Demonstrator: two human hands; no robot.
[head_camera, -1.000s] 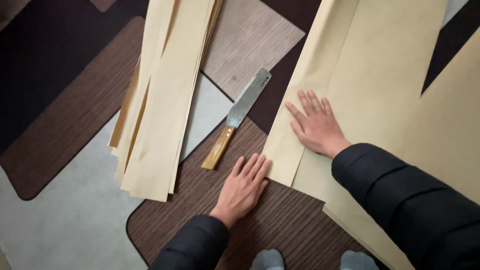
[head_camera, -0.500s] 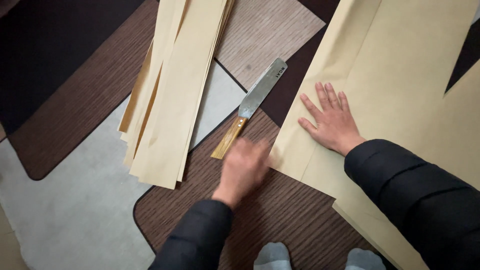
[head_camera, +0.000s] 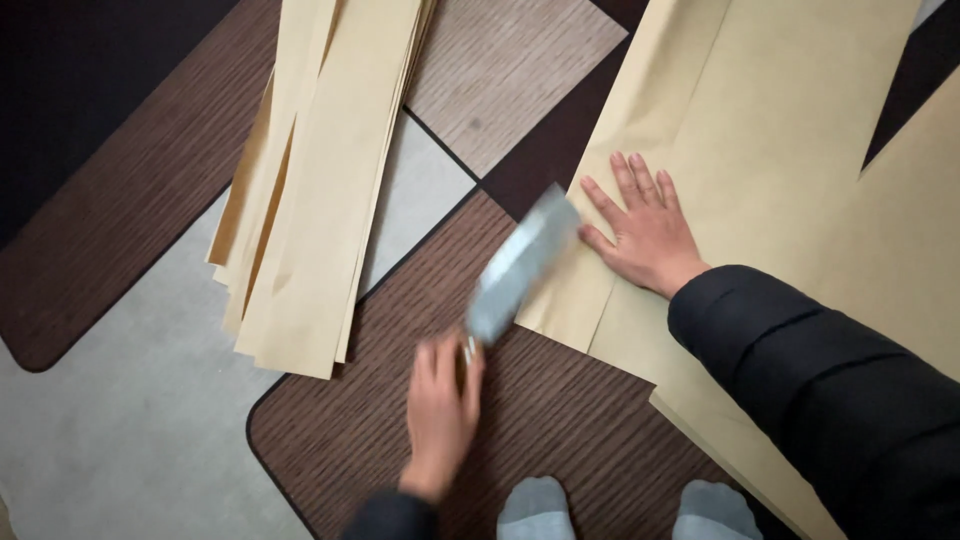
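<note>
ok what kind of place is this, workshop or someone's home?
Probably a home floor, not a workshop: the person kneels in grey socks on patchwork vinyl flooring, with tan paper sheets and cut strips spread straight on it. No bench or machines show.

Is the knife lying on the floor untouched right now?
No, the left hand has its grip on the handle of the knife, whose blurred blade points toward the big tan paper sheet.

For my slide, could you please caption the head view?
Left hand lifts a broad knife; right hand flattens tan paper.
</note>
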